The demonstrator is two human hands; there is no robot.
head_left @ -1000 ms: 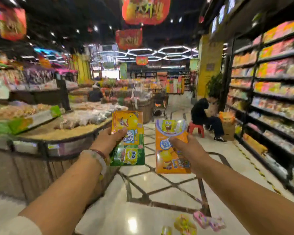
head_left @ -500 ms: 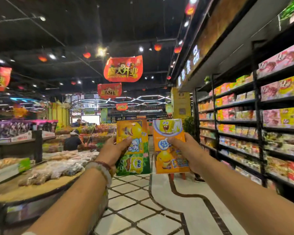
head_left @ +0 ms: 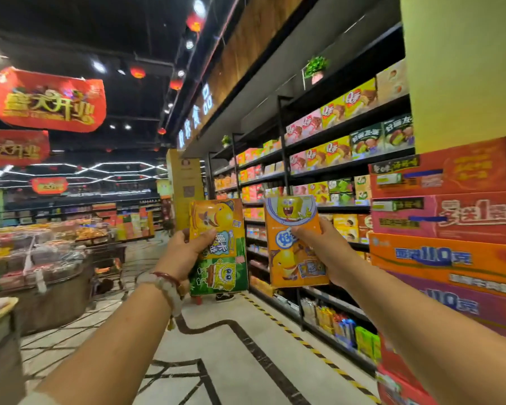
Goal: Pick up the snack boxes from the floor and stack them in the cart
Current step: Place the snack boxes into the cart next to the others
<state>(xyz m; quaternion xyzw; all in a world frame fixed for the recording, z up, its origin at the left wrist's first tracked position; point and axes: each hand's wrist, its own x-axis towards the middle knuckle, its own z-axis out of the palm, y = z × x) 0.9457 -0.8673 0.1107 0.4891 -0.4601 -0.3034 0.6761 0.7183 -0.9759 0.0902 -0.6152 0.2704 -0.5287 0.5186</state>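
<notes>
My left hand (head_left: pixel 187 252) grips a yellow-and-green snack box (head_left: pixel 221 267) with a cartoon sponge figure, thumb across its front. My right hand (head_left: pixel 324 252) grips an orange snack box (head_left: pixel 292 249) with the same figure at its top. Both boxes are held upright, side by side, at arm's length in front of me. No cart shows clearly in this view, and no boxes on the floor are visible.
Tall shelves (head_left: pixel 319 176) of boxed snacks line the right side. Stacked red and orange cartons (head_left: pixel 450 229) stand close at the right. A round display counter (head_left: pixel 50 276) with packaged food sits at the left. A tiled aisle floor (head_left: pixel 231 361) runs ahead between them.
My view has swung up and to the right, from the floor and counter towards the right-hand shelves. Both hands still hold their boxes, now raised higher before me.
</notes>
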